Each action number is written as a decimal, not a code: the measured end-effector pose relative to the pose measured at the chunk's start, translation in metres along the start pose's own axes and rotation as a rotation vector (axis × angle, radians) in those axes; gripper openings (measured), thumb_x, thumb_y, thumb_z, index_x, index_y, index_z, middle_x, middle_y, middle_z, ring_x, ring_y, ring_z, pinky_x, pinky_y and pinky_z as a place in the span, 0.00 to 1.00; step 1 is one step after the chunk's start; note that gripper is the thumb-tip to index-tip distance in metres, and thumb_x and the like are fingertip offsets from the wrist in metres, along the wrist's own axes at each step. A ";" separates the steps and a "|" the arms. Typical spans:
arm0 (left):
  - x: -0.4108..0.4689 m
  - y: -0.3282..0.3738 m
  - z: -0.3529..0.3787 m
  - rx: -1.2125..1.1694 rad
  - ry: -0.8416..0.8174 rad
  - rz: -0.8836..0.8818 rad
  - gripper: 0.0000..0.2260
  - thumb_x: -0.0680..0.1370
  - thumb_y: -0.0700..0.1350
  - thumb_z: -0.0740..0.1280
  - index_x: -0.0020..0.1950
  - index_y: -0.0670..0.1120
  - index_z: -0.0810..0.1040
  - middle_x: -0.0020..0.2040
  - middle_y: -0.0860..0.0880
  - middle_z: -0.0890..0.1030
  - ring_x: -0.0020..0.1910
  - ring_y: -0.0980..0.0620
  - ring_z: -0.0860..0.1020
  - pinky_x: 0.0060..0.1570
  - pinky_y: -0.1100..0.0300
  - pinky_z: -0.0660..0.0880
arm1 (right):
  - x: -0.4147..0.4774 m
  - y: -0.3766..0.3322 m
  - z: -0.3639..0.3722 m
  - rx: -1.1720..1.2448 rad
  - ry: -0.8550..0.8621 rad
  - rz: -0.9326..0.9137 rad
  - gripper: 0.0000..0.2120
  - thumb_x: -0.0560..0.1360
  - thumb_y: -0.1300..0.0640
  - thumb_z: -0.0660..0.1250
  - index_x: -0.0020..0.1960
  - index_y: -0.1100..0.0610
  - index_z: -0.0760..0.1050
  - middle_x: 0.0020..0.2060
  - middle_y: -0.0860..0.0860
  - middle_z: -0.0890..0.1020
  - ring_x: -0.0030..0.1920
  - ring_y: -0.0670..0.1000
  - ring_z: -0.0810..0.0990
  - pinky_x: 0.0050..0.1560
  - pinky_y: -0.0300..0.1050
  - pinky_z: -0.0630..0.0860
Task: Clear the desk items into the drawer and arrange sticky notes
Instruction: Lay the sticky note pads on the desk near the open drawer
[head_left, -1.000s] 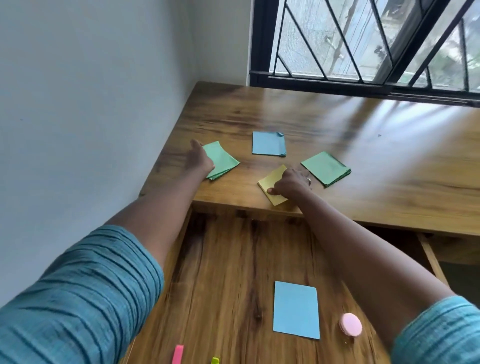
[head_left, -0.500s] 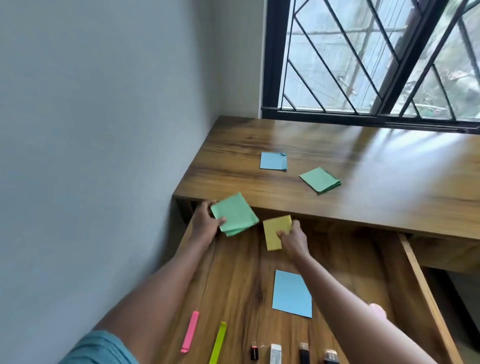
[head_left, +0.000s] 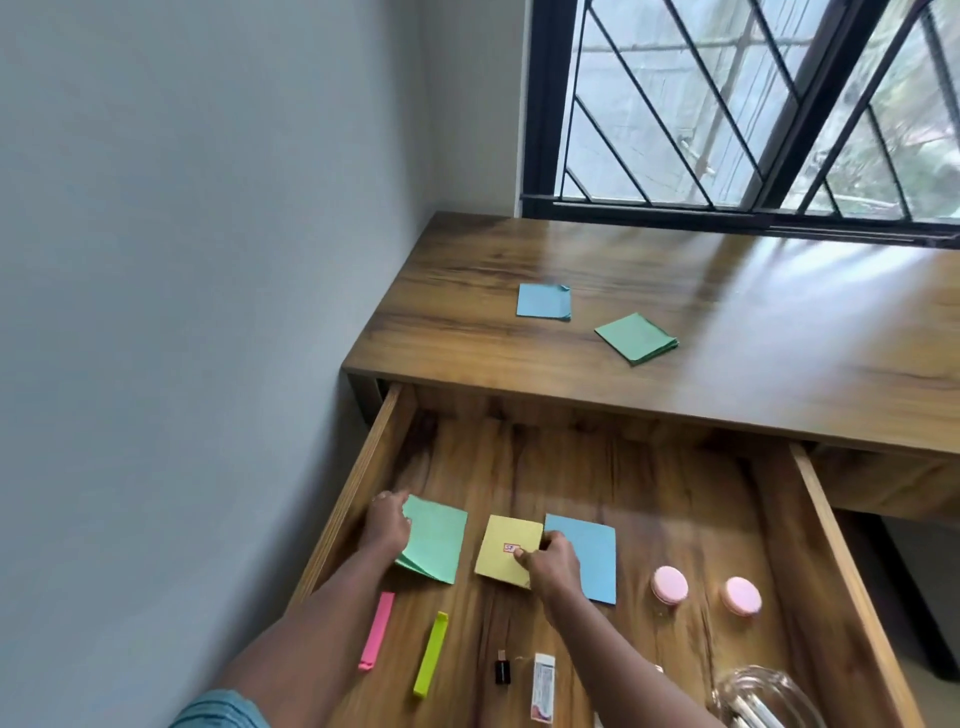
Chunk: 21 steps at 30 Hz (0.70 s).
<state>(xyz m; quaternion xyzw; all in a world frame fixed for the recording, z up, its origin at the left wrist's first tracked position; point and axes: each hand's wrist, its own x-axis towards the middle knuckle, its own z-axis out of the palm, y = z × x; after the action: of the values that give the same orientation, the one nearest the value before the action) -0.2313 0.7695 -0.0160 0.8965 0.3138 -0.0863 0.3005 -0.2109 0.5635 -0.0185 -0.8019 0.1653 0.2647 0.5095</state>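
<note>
In the open wooden drawer (head_left: 841, 551), my left hand (head_left: 388, 526) grips the left edge of a green sticky-note pad (head_left: 435, 545) that lies on the drawer floor. My right hand (head_left: 554, 565) pinches the right side of a yellow sticky-note pad (head_left: 505, 557), set down between the green pad and a blue pad (head_left: 592, 558). On the desk top (head_left: 727, 332) above lie a second blue pad (head_left: 543, 301) and a second green pad (head_left: 637, 337).
Also in the drawer are two round pink cases (head_left: 670, 585), a pink clip (head_left: 377, 631), a lime clip (head_left: 431, 653), a small black item (head_left: 502, 672), a white eraser (head_left: 543, 687) and a clear glass container (head_left: 763, 699). A wall stands to the left, a barred window behind the desk.
Both hands carried the green and yellow pads off the desk top and down into the drawer, where the pads now lie side by side next to the blue pad.
</note>
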 end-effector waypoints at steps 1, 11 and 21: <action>0.001 0.000 0.000 0.019 0.021 0.006 0.23 0.79 0.36 0.62 0.74 0.42 0.64 0.71 0.40 0.67 0.67 0.46 0.71 0.62 0.62 0.68 | 0.002 0.000 0.001 -0.005 0.000 0.002 0.19 0.75 0.61 0.67 0.64 0.62 0.68 0.60 0.58 0.77 0.59 0.56 0.77 0.55 0.48 0.78; -0.009 -0.004 0.043 0.249 -0.100 0.026 0.32 0.79 0.59 0.56 0.78 0.53 0.43 0.78 0.45 0.40 0.76 0.40 0.39 0.74 0.46 0.49 | 0.011 -0.004 0.016 -0.035 -0.018 0.006 0.22 0.74 0.60 0.69 0.66 0.61 0.69 0.62 0.56 0.76 0.61 0.55 0.77 0.54 0.46 0.79; -0.009 0.000 0.053 0.233 -0.018 0.011 0.29 0.82 0.56 0.52 0.78 0.51 0.43 0.78 0.46 0.40 0.76 0.41 0.40 0.75 0.46 0.47 | 0.013 0.003 -0.011 -0.094 0.043 0.048 0.22 0.74 0.60 0.70 0.65 0.63 0.70 0.61 0.57 0.77 0.60 0.56 0.77 0.51 0.43 0.76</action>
<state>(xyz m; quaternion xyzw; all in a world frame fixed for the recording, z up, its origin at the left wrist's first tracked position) -0.2364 0.7337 -0.0557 0.9263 0.2938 -0.1287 0.1975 -0.1990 0.5526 -0.0248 -0.8261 0.1828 0.2670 0.4613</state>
